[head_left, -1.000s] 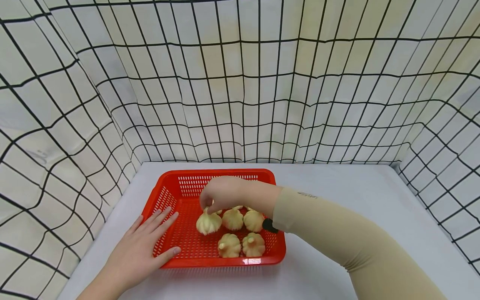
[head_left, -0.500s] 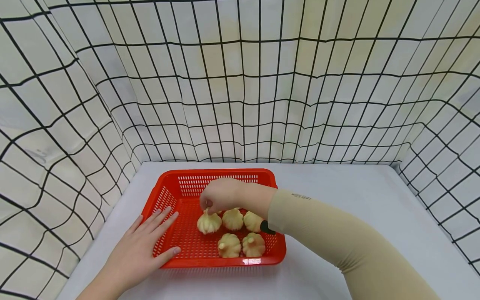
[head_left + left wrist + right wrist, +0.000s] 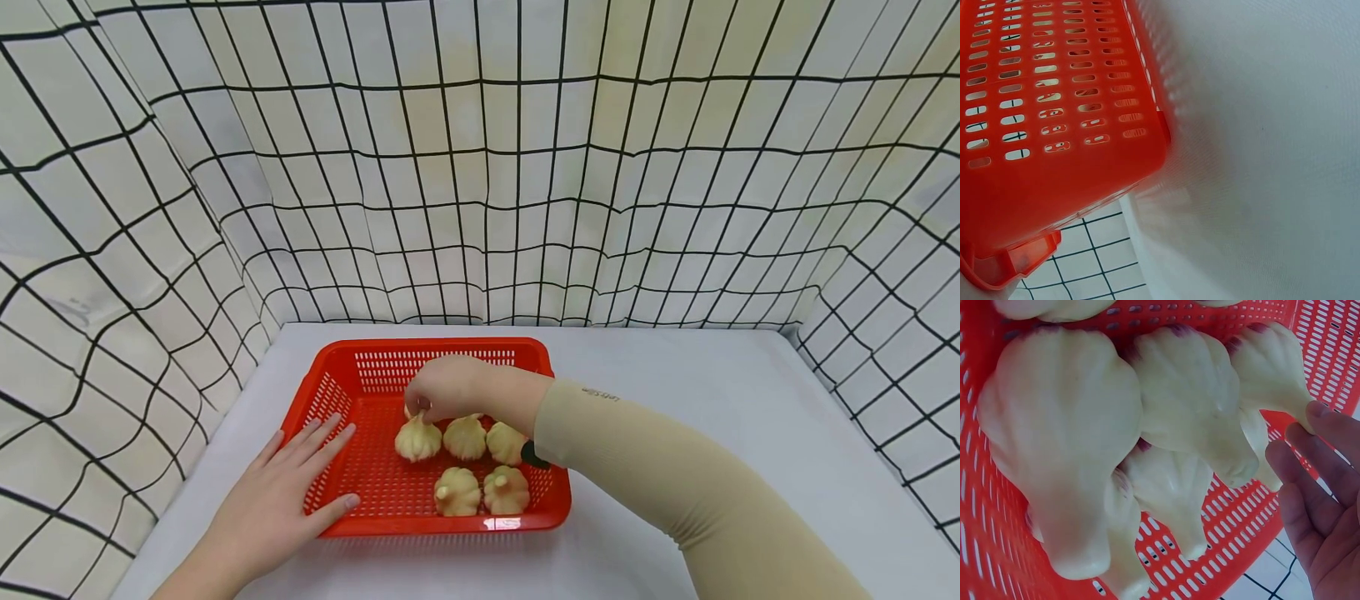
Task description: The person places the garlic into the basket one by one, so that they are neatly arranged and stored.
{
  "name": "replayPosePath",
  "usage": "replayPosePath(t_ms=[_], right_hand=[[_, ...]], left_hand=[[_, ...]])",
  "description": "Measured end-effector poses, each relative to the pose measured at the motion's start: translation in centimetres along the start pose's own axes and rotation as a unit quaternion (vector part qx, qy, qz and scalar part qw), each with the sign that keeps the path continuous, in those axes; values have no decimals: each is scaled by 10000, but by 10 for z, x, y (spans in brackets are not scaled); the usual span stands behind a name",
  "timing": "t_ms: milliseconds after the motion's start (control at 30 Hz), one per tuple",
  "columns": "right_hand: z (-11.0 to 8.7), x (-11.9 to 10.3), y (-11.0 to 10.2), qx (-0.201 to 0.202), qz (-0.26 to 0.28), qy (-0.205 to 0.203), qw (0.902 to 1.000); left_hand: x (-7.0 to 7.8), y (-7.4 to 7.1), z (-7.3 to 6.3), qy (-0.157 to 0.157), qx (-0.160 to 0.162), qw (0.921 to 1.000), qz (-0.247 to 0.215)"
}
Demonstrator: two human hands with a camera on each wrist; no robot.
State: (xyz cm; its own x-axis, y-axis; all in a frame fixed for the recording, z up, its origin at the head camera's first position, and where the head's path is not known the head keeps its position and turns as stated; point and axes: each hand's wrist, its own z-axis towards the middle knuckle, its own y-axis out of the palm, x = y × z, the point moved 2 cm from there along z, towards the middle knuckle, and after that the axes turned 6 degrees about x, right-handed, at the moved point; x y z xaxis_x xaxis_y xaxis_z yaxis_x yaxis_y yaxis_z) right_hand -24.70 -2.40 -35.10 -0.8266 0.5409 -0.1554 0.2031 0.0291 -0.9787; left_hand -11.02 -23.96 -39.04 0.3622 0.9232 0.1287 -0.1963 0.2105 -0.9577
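A red perforated plastic basket (image 3: 375, 524) holds several pale garlic bulbs. In the head view my right hand (image 3: 453, 387) reaches over it and pinches the stem of a garlic bulb (image 3: 417, 442), which stands upright at the left of the group. The right wrist view shows fingertips (image 3: 1317, 411) at this stem, with purple tinges at the root end of the bulb (image 3: 1272, 362). My left hand (image 3: 273, 500) rests with spread fingers on the basket's left rim; the left wrist view mostly shows the slotted side wall (image 3: 1054, 187).
Two more garlic bulbs (image 3: 457, 492) sit along the basket's front side, and others (image 3: 465, 439) stand in a row right of the held one. The basket stands on a white tabletop (image 3: 675, 400). Black netting (image 3: 487, 208) over white sheeting encloses the back and sides.
The right hand's pinched garlic bulb has shifted slightly toward the back, nearer its neighbour. The right sleeve edge has moved a little left. The left hand has kept its place.
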Motion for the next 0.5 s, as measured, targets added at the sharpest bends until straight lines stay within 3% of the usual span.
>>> replayPosePath(t_ms=[233, 500], right_hand=[[-1, 1, 4, -16, -342, -86, 9994], [0, 4, 6, -8, -416, 88, 9991]], left_hand=[[0, 0, 0, 10, 12, 10000, -14], [0, 1, -1, -37, -66, 10000, 36]])
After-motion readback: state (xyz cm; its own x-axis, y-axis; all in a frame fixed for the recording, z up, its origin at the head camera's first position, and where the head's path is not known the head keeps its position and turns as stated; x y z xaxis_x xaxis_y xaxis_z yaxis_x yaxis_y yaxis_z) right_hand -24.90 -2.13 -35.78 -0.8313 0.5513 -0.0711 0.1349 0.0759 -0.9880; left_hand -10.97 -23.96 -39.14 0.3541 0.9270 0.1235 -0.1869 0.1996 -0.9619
